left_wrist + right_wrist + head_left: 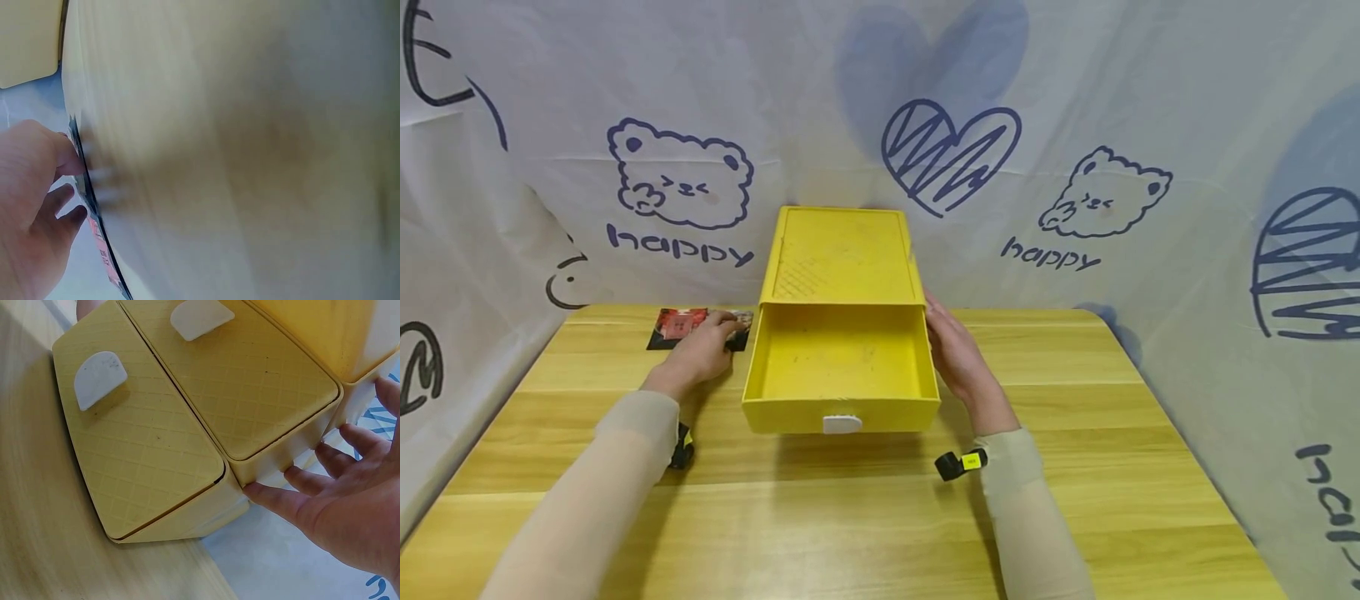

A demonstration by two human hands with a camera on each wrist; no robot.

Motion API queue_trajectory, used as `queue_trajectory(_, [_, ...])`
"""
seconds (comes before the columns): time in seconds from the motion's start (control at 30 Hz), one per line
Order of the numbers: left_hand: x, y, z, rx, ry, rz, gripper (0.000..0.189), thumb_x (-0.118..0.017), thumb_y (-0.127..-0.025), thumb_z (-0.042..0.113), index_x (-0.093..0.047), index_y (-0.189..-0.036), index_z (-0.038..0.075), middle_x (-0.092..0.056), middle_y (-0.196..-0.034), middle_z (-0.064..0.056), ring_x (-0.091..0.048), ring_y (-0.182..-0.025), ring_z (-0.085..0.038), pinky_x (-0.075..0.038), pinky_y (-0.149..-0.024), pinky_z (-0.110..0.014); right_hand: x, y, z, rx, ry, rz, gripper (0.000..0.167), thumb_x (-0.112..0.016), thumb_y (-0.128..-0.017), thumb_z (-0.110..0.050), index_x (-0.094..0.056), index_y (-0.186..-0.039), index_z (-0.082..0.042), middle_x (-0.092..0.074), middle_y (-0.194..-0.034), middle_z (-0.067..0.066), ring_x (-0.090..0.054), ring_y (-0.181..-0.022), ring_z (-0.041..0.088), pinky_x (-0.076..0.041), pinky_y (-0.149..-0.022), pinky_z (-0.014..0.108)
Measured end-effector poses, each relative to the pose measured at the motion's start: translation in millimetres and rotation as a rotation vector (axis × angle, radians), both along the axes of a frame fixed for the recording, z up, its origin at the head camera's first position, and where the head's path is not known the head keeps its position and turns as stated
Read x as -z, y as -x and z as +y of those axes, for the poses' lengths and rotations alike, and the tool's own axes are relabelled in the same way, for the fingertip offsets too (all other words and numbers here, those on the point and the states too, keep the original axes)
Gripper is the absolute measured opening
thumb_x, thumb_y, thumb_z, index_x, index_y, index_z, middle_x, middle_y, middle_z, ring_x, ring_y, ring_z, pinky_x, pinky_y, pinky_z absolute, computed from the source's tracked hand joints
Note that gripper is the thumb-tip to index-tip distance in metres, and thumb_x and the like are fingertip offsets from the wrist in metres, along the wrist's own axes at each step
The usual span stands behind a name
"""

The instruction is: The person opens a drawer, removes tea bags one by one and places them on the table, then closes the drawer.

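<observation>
A yellow drawer box (pixel 850 254) stands on the table with its top drawer (pixel 838 417) pulled out; nothing lies inside. Beside it on the left, my left hand (pixel 700 354) pinches the right end of a flat red and black picture card or packet (pixel 679 325); its exact kind is unclear. The left wrist view shows this thin piece (pixel 103 244) almost edge-on at the fingers. My right hand (pixel 957 354) rests on the box's right side, fingers spread and nearly straight. Two closed lower drawers (pixel 150 437) with white handles (pixel 100 378) show in the right wrist view.
The wooden table (pixel 865 517) extends in front of the box and to both sides. Directly behind it hangs a white cloth (pixel 820 100) with blue drawings. Black bands with yellow labels (pixel 973 460) are at both wrists.
</observation>
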State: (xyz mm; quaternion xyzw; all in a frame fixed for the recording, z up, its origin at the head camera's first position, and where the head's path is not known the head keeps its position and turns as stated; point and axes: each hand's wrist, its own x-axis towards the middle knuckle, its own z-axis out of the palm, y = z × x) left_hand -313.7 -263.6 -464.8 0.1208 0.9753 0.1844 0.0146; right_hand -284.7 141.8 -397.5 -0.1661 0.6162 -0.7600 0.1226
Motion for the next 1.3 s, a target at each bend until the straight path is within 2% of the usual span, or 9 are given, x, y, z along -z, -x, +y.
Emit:
queue_trajectory(0.2, [-6.2,-4.2,1.6,0.033,-0.042,0.059,0.057,-0.047,-0.091,-0.009,-0.05,-0.148,-0.003,-0.036,-0.156,-0.028,-0.042,-0.139,-0.051,-0.036,-0.115,-0.066,0.5,0.6,-0.2,0.004,-0.002,0.003,0.057,-0.031,-0.114,-0.029,-0.019,-0.167,-0.015,-0.018,-0.173,0.001,-0.023,-0.157,0.023,-0.021,-0.128,0.044])
queue_trajectory(0.4, [-24.2,-9.4,9.0,0.026,-0.142,0.135,0.054,-0.052,-0.097,-0.007,-0.047,-0.151,-0.004,-0.034,-0.159,-0.027,-0.037,-0.144,-0.049,-0.033,-0.118,-0.065,0.6,1.0,0.6,-0.001,-0.01,0.003,0.057,-0.031,-0.114,-0.028,-0.017,-0.168,-0.014,-0.016,-0.174,0.002,-0.02,-0.158,0.023,-0.019,-0.129,0.045])
queue_trajectory(0.57, [-39.2,-17.6,17.0,0.006,-0.265,0.271,0.057,-0.054,-0.096,-0.007,-0.047,-0.152,-0.001,-0.037,-0.159,-0.022,-0.039,-0.143,-0.047,-0.039,-0.113,-0.065,0.4,0.6,1.2,0.006,-0.011,-0.001,0.057,-0.032,-0.113,-0.027,-0.018,-0.168,-0.015,-0.018,-0.174,0.002,-0.023,-0.157,0.023,-0.02,-0.129,0.045])
queue_trajectory(0.67, [-47.3,-25.8,22.3,-0.022,-0.316,0.35,0.059,-0.053,-0.095,-0.005,-0.048,-0.153,0.005,-0.04,-0.159,-0.018,-0.043,-0.142,-0.044,-0.05,-0.096,-0.06,0.0,0.3,1.2,0.006,-0.008,-0.001,0.057,-0.032,-0.113,-0.027,-0.019,-0.167,-0.015,-0.018,-0.173,0.002,-0.024,-0.157,0.024,-0.021,-0.128,0.045])
queue_trajectory(0.77, [-56.1,-35.1,28.0,-0.046,-0.375,0.418,0.061,-0.054,-0.094,-0.006,-0.049,-0.153,0.008,-0.042,-0.158,-0.017,-0.045,-0.141,-0.044,-0.052,-0.091,-0.059,-0.8,-0.4,0.3,0.006,-0.005,-0.003,0.057,-0.033,-0.113,-0.027,-0.019,-0.167,-0.015,-0.018,-0.173,0.003,-0.024,-0.156,0.025,-0.022,-0.128,0.046])
queue_trajectory(0.9, [-65.6,-45.1,35.6,-0.016,-0.488,0.538,0.064,-0.054,-0.088,-0.014,-0.052,-0.15,0.004,-0.046,-0.155,-0.019,-0.047,-0.14,-0.042,-0.047,-0.104,-0.06,-1.2,-0.8,0.3,0.003,0.001,-0.005,0.058,-0.032,-0.113,-0.028,-0.018,-0.168,-0.014,-0.017,-0.174,0.004,-0.024,-0.157,0.025,-0.022,-0.128,0.047])
queue_trajectory(1.0, [-71.9,-52.3,40.8,0.003,-0.553,0.615,0.064,-0.054,-0.086,-0.017,-0.054,-0.148,0.002,-0.049,-0.153,-0.018,-0.049,-0.138,-0.037,-0.049,-0.104,-0.052,-1.2,-0.9,0.6,0.001,0.006,-0.009,0.058,-0.032,-0.113,-0.027,-0.017,-0.168,-0.014,-0.017,-0.174,0.004,-0.024,-0.157,0.026,-0.022,-0.128,0.046])
queue_trajectory(1.17, [-84.5,-66.1,48.9,0.01,-0.629,0.699,0.061,-0.054,-0.088,-0.018,-0.057,-0.146,0.002,-0.053,-0.15,-0.014,-0.054,-0.132,-0.029,-0.048,-0.102,-0.032,-1.0,-0.8,0.7,0.001,0.006,-0.01,0.058,-0.032,-0.113,-0.028,-0.017,-0.168,-0.014,-0.018,-0.173,0.005,-0.024,-0.157,0.026,-0.022,-0.128,0.046])
queue_trajectory(1.3, [-98.3,-75.8,56.2,0.052,-0.682,0.771,0.061,-0.054,-0.087,-0.021,-0.06,-0.143,0.002,-0.057,-0.145,-0.015,-0.056,-0.128,-0.028,-0.047,-0.1,-0.025,-0.7,-0.6,0.6,0.003,0.006,-0.013,0.058,-0.033,-0.113,-0.028,-0.018,-0.168,-0.014,-0.019,-0.173,0.005,-0.025,-0.156,0.026,-0.022,-0.128,0.046])
